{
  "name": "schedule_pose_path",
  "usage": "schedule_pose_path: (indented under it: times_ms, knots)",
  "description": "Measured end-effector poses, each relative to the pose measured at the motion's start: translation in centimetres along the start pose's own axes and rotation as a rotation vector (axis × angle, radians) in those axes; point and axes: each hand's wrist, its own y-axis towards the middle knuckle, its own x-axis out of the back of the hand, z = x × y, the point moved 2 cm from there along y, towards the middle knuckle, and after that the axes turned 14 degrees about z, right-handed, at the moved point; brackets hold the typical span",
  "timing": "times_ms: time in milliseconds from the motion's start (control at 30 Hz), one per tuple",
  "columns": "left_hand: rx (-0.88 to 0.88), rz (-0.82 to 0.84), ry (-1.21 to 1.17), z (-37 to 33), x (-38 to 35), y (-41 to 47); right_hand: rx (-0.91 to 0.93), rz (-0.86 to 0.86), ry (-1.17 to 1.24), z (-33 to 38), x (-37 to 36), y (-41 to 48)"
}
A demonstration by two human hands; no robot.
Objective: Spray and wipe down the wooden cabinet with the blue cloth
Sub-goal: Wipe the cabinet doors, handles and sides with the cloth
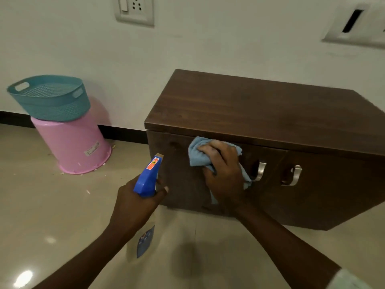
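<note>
A low dark wooden cabinet [260,109] stands on the floor against the wall, with two metal door handles [260,171] on its front. My right hand [225,174] holds a bunched blue cloth [196,154] and presses it against the left door, just below the top edge. My left hand [137,202] grips a spray bottle with a blue trigger head [149,178]. Its nozzle points at the cabinet's left front corner. The clear bottle body [145,240] hangs below my hand.
To the left, a teal perforated basket [50,97] sits on an upturned pink bucket [73,147] against the wall. Glossy beige floor tiles [52,205] spread in front. A socket plate [135,10] is on the wall above.
</note>
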Motion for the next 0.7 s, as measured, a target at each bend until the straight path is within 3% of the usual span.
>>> schedule_pose_path:
  times_ms: [133,200,400,567,700]
  knots:
    - [-0.018,0.014,0.027,1.3,-0.3,-0.5,0.293,0.317,-0.246,1.8,-4.9,1.7]
    - [-0.016,0.033,0.061,1.5,-0.7,-0.7,0.347,0.395,-0.319,0.8,-4.6,1.1]
    - [-0.018,0.007,0.038,0.8,-0.6,-0.7,0.204,0.214,-0.3,-2.4,1.3,-1.6]
    - [-0.056,-0.032,-0.036,0.0,0.0,-1.3,0.542,0.318,-0.372,2.8,-2.7,4.8]
    - [-0.063,-0.126,-0.121,0.3,0.6,-1.8,0.574,0.334,-0.518,5.3,-4.8,7.3]
